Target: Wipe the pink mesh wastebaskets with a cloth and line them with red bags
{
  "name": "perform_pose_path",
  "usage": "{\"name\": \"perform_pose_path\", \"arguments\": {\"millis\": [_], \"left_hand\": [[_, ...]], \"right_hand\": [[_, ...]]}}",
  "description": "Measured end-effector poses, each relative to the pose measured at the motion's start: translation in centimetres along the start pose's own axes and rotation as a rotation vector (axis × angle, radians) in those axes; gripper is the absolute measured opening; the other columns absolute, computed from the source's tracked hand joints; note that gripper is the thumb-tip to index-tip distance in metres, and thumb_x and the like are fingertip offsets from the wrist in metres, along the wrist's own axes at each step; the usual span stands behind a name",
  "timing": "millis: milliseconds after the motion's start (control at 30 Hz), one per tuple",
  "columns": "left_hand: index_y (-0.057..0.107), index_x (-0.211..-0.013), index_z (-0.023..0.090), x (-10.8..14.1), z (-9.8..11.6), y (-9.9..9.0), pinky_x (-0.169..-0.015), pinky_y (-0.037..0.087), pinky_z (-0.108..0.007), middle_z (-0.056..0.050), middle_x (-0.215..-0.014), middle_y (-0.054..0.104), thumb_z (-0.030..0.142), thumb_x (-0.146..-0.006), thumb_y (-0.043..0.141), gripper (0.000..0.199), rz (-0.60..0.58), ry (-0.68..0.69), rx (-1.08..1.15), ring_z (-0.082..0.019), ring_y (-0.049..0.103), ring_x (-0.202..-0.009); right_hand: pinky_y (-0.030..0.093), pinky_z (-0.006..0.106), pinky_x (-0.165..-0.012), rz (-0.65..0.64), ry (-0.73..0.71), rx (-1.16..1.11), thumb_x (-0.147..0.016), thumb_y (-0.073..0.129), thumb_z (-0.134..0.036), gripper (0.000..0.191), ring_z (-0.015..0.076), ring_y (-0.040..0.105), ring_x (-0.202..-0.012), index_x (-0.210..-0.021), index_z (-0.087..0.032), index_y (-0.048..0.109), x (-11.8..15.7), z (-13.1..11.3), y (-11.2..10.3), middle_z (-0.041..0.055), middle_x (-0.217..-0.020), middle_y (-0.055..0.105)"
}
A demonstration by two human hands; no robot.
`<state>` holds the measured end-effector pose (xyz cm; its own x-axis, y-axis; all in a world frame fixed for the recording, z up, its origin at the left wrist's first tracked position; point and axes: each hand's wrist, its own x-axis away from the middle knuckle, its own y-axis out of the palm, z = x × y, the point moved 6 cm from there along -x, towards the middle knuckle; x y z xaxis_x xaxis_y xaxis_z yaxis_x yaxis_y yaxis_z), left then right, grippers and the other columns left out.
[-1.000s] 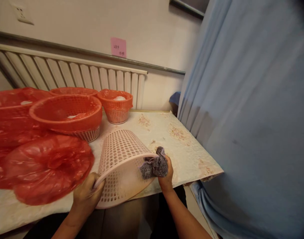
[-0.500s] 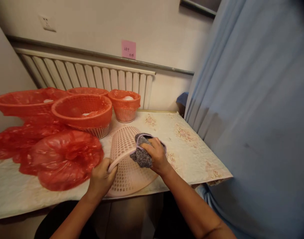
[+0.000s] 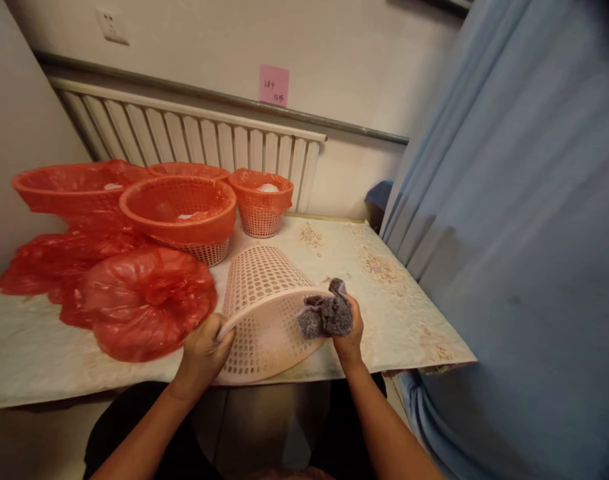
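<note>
A pale pink perforated plastic basket (image 3: 262, 277) lies on its side on the table, its wide mouth facing me. My left hand (image 3: 204, 350) is closed round the left side of its rim. At the rim's right side, my right hand (image 3: 352, 333) grips a grey cloth (image 3: 327, 317) with a light purple edge, pressed over the rim. Part of the cloth hangs inside the mouth. The right fingers are partly hidden behind the cloth and rim.
Several baskets lined with red bags, one a front basket (image 3: 179, 210) and one a smaller basket (image 3: 262, 200), stand at the back left. Loose red plastic bags (image 3: 149, 300) lie left of my hands. A radiator (image 3: 199, 137) lines the wall; a blue curtain (image 3: 509, 233) hangs at right.
My right hand has slid the cloth rightward along the rim, from its upper middle to its right side. My left hand keeps its hold. The view has shifted slightly.
</note>
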<state>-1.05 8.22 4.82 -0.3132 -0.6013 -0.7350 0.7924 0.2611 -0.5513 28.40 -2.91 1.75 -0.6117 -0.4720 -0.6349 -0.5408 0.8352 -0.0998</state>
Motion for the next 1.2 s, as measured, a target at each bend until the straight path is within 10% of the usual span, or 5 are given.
{"name": "perform_pose_path", "arguments": {"millis": [267,567,800,1200], "left_hand": [[0.045,-0.064,0.021,1.5,-1.9,-0.5,-0.050,0.035,-0.022,0.007,-0.053,0.044,0.026,-0.079,0.053,0.018,0.018,-0.150,0.018,-0.010,0.043,-0.046],[0.049,-0.075,0.020,2.5,-4.1,2.6,-0.058,0.042,-0.028,0.000,-0.068,0.054,0.036,-0.087,0.045,0.020,-0.219,-0.293,-0.070,-0.018,0.055,-0.063],[0.051,-0.100,0.018,1.1,-1.2,2.0,-0.075,0.047,-0.034,-0.008,-0.092,0.058,0.022,-0.083,0.048,0.017,-0.097,-0.191,-0.058,-0.023,0.057,-0.085],[0.053,-0.101,0.015,1.8,-3.4,2.1,-0.082,0.049,-0.041,-0.009,-0.093,0.057,0.022,-0.086,0.038,0.022,-0.066,-0.299,0.067,-0.025,0.057,-0.091]], "right_hand": [[0.046,0.040,-0.091,0.000,0.403,-0.123,-0.077,0.063,-0.034,0.038,0.0211,0.061,-0.096,-0.110,-0.015,0.059,6.0,6.0,-0.4,0.0088,-0.105,0.066],[0.044,0.039,-0.090,-0.072,0.010,0.043,-0.074,0.061,-0.023,0.038,0.0221,0.058,-0.099,-0.112,-0.018,0.058,-0.3,-2.3,-2.4,0.0071,-0.106,0.062],[0.045,0.037,-0.085,-0.238,-0.300,0.160,-0.077,0.056,-0.017,0.037,0.0229,0.055,-0.099,-0.114,-0.021,0.055,-0.9,-7.2,-1.3,0.0076,-0.103,0.057],[0.044,0.038,-0.088,-0.162,-0.152,0.154,-0.078,0.057,-0.020,0.039,0.0227,0.054,-0.102,-0.116,-0.020,0.053,2.5,-4.9,-1.8,0.0076,-0.107,0.056]]}}
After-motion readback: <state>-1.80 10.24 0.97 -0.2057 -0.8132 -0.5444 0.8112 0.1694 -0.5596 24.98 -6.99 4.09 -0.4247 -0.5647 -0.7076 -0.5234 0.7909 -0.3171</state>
